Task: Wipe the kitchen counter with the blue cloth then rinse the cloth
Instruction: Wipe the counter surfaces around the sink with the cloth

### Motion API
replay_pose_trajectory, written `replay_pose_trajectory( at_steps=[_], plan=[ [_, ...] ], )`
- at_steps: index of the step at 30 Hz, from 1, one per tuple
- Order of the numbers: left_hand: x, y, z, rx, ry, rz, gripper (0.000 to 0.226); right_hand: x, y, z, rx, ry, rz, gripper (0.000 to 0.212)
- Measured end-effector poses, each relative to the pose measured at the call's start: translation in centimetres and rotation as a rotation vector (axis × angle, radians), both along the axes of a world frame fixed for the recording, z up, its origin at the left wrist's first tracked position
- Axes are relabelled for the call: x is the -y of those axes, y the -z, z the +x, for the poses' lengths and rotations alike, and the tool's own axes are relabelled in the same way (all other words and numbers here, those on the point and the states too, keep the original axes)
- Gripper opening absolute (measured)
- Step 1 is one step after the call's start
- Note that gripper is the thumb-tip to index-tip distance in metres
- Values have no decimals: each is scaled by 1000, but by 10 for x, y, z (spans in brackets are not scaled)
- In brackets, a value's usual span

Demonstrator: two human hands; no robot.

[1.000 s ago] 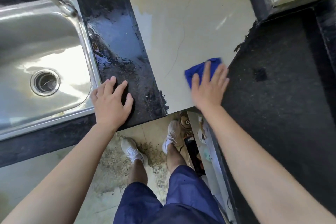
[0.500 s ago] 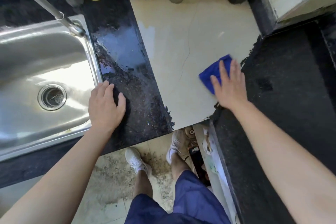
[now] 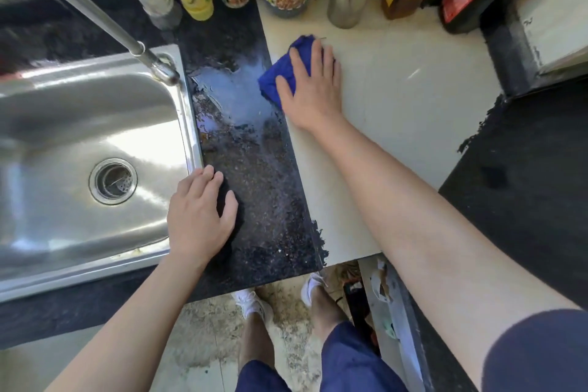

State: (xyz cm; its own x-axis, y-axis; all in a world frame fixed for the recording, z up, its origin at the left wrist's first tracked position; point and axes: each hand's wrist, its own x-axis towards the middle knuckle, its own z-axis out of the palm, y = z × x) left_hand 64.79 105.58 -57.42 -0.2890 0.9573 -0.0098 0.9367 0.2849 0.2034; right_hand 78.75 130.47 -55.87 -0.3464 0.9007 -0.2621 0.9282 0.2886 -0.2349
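Blue cloth (image 3: 276, 81) has crossed the pale surface (image 3: 397, 111) leftward under your flat-pressing right hand (image 3: 313, 91); left hand (image 3: 199, 216) lies flat, empty; wiping unfinished, rinse pending.

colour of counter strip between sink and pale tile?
Black counter strip, speckled, with a wet sheen toward the back. Head view shows it best.

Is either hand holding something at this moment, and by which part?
Nothing is gripped. The right hand presses flat on top of the blue cloth; the left hand rests on the dark counter, holding nothing.
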Motion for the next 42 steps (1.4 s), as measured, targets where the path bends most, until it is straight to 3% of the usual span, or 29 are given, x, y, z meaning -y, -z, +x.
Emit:
replay_pose_trajectory(
  at_steps=[3, 5, 10, 14, 17, 20, 27, 30, 33, 38, 42],
  plan=[
    [-2, -2, -1, 5, 8, 25, 46, 30, -1, 21, 10, -248, -30, 68],
    [-3, -2, -3, -3, 24, 8, 47, 25, -2, 51, 5, -256, -41, 67],
    [0, 0, -6, -12, 55, 14, 48, -55, 0, 114, 111, 193, -4, 70],
    [-1, -1, -4, -18, 51, 38, 45, -68, -5, 75, 80, 378, -33, 70],
    [-3, -3, -7, -4, 48, -13, 45, 6, 2, 18, -25, 40, 26, 69],
    [-4, -7, -11, 21, 36, -44, 47, 70, 4, -5, -3, -335, -5, 67],
    [20, -6, -11, 103, -5, -125, 77, 14, 1, -53, 65, -371, -10, 68],
    [41, -3, -18, 165, -80, -194, 76, -7, 3, -105, 60, -276, -9, 67],
    [67, -1, -33, 137, -144, -256, 72, 9, 10, -135, 18, -330, 44, 64],
    [86, 2, -54, 82, -212, -384, 78, 92, 11, -44, -74, -643, 41, 62],
    [82, 3, -50, 51, -198, -455, 77, 121, 5, 6, 6, -776, -25, 64]
  ],
)
